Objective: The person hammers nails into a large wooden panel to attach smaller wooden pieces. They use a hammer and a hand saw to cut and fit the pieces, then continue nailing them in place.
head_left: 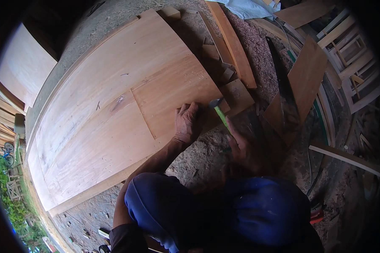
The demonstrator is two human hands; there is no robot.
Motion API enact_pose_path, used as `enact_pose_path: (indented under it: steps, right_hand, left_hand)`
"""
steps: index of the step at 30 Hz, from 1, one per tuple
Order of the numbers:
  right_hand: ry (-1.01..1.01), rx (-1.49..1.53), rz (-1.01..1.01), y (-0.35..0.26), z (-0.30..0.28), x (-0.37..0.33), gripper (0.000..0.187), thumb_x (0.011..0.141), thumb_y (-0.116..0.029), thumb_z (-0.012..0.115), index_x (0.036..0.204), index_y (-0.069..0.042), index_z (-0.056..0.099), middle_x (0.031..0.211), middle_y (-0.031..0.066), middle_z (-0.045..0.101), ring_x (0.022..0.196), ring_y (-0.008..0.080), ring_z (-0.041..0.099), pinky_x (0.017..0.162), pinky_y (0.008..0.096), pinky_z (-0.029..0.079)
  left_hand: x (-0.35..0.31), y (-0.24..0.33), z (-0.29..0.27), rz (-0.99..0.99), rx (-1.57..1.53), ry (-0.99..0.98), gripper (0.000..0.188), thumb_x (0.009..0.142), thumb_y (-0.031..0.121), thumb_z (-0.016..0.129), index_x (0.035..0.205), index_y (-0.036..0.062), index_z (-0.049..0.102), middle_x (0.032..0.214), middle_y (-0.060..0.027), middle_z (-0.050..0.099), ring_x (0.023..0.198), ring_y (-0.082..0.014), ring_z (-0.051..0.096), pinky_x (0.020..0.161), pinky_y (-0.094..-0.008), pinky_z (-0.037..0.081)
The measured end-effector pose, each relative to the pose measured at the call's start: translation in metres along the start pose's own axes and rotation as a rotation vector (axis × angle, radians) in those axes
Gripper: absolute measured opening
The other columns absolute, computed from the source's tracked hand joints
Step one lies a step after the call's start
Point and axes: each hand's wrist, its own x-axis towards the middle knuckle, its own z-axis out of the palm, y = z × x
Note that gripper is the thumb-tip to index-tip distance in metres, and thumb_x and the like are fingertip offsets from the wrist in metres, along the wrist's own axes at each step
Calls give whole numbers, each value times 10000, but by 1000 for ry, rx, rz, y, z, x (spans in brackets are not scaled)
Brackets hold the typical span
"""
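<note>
A large pale plywood panel (88, 122) lies low in front of me, with a separate rectangular piece of plywood (169, 90) fitted at its right end. My left hand (187, 123) rests on the panel's near right part, its fingers curled together; whatever they pinch is hidden. In my right hand (245, 147) is a hammer (221, 113) with a bright green handle, gripped below its head. The hammer's dark metal head is at the panel's right edge, just right of my left hand. Whether it touches the wood I cannot tell.
Wood offcuts (236, 95) lie against the panel's right end, beside a long reddish board (232, 46). A handsaw (278, 76) and a brown plywood sheet (308, 78) lie farther right. Wooden frames (359, 63) are stacked at the far right. Shavings cover the ground.
</note>
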Motion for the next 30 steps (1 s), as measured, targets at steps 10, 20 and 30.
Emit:
enact_pose_path:
  steps: [10, 20, 30]
  right_hand:
    - [-97, -73, -65, -7, -20, -3, 634, 986, -115, 584, 1579, -150, 361, 895, 255, 671, 801, 441, 684, 676, 516, 529]
    - [-85, -107, -106, -13, -22, 6, 625, 977, -95, 587, 1567, -145, 385, 921, 249, 688, 814, 431, 694, 685, 500, 534]
    - [90, 18, -195, -16, -12, -6, 605, 982, -127, 600, 1556, -176, 415, 1052, 282, 691, 868, 411, 714, 697, 483, 563]
  left_hand:
    - [3, 5, 7, -14, -44, -8, 330, 810, 157, 779, 1080, 143, 590, 946, -30, 681, 933, -285, 624, 862, -431, 402]
    - [-5, -5, 1, -97, -319, 145, 340, 897, 16, 605, 1221, 41, 503, 1022, -179, 607, 959, -373, 607, 848, -450, 498]
    - [-10, -3, -2, -140, -343, 129, 280, 907, -6, 563, 1181, 21, 513, 1013, -198, 599, 954, -384, 614, 846, -446, 499]
